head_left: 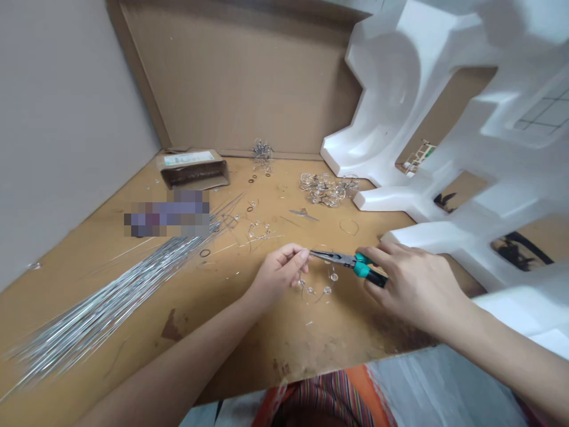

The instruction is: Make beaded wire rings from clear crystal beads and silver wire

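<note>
My right hand (pixel 411 281) is wrapped round the needle-nose pliers (pixel 349 261), which have green and black handles. The tips of their jaws meet the fingertips of my left hand (pixel 284 267). Thumb and forefinger of that hand pinch the end of a thin wire ring strung with clear beads (pixel 328 290). The ring hangs just below the pliers, over the wooden table. Further up the table lies another loop of wire with clear beads (pixel 260 230). My fingers hide the exact point where the pliers touch the wire.
A bundle of straight metal wires (pixel 120 296) spreads across the left. Behind it are a small open cardboard box (pixel 195 172) and a pixelated item (pixel 166 213). A heap of beaded wire rings (pixel 324 188) lies near the white foam packing (pixel 386 77) on the right. Scissors (pixel 303 214) rest mid-table.
</note>
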Motion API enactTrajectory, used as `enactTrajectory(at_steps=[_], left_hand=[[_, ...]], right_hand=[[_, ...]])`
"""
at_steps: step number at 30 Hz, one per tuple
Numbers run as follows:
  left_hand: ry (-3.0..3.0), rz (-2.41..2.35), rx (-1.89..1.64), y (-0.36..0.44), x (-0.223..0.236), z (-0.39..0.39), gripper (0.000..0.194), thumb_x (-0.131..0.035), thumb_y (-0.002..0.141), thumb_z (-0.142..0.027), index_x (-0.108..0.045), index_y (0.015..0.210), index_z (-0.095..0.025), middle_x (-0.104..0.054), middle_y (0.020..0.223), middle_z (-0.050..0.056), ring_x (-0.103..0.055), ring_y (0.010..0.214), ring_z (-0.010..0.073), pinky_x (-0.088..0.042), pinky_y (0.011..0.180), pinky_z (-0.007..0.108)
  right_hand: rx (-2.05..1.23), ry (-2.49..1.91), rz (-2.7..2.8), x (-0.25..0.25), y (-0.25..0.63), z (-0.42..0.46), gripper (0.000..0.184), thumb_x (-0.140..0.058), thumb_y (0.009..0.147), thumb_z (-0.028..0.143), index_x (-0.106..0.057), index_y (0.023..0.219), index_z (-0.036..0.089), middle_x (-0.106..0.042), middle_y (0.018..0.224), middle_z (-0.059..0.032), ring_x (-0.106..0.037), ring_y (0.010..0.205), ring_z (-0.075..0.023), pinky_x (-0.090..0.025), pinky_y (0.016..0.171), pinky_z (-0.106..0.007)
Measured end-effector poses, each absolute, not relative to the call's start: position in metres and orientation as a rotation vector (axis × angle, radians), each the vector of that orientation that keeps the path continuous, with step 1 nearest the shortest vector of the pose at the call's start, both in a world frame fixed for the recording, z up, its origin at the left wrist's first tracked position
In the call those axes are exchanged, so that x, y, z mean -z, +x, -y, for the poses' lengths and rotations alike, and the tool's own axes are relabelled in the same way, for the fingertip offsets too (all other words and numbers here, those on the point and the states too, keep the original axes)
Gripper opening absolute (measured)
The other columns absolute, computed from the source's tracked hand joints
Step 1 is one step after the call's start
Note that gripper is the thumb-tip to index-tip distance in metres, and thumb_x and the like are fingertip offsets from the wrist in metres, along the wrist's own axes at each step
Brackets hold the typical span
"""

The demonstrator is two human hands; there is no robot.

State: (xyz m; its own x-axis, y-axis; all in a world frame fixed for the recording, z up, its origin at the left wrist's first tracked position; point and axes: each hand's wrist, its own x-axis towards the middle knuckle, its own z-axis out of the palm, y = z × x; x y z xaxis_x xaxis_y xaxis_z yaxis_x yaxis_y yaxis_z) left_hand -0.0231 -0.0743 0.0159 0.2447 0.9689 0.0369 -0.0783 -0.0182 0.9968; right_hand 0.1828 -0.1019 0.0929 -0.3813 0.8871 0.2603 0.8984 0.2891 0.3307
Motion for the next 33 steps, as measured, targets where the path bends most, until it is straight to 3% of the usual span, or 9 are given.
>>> enactTrajectory(at_steps=[7,14,23,33], left_hand=[[1.267,-0.954,-1.081,-0.023,-0.016,0.075,0.023,-0.049,0.08,-0.037,-0.056,0.075,-0.015,-0.054,0.063,-0.003,-0.041,0.044,0.0045,-0.036,0.045,0.018],[1.279,-1.077,-0.996,-0.022,-0.017,0.071,0.017,-0.048,0.077,-0.028,-0.057,0.072,-0.015,-0.052,0.056,-0.003,-0.04,0.041,0.0046,-0.033,0.044,0.018],[1.312,-1.066,-1.014,-0.021,-0.017,0.073,0.019,-0.047,0.079,-0.033,-0.057,0.075,-0.016,-0.049,0.054,-0.005,-0.036,0.041,0.0046,-0.03,0.042,0.017],[1.338,-0.992,-1.009,-0.02,-0.015,0.073,0.016,-0.046,0.079,-0.03,-0.053,0.072,-0.017,-0.051,0.054,-0.005,-0.038,0.04,0.0048,-0.033,0.044,0.018]], right_hand=[[0.576,-1.739,2.561,-0.092,0.184,0.102,0.022,-0.049,0.071,0.036,-0.061,0.087,0.028,-0.058,0.067,0.0004,-0.046,0.052,-0.0133,-0.011,0.048,-0.024],[0.895,-1.649,2.465,-0.086,0.188,0.098,0.02,-0.048,0.074,0.039,-0.061,0.081,0.025,-0.055,0.066,-0.0028,-0.045,0.057,-0.016,-0.009,0.049,-0.026],[0.961,-1.491,2.493,-0.084,0.189,0.095,0.027,-0.044,0.079,0.038,-0.062,0.091,0.022,-0.055,0.07,-0.005,-0.048,0.063,-0.0182,-0.025,0.06,-0.029],[0.892,-1.459,2.587,-0.089,0.19,0.093,0.029,-0.049,0.076,0.037,-0.061,0.097,0.02,-0.056,0.076,-0.0068,-0.05,0.073,-0.0222,-0.028,0.066,-0.031]])
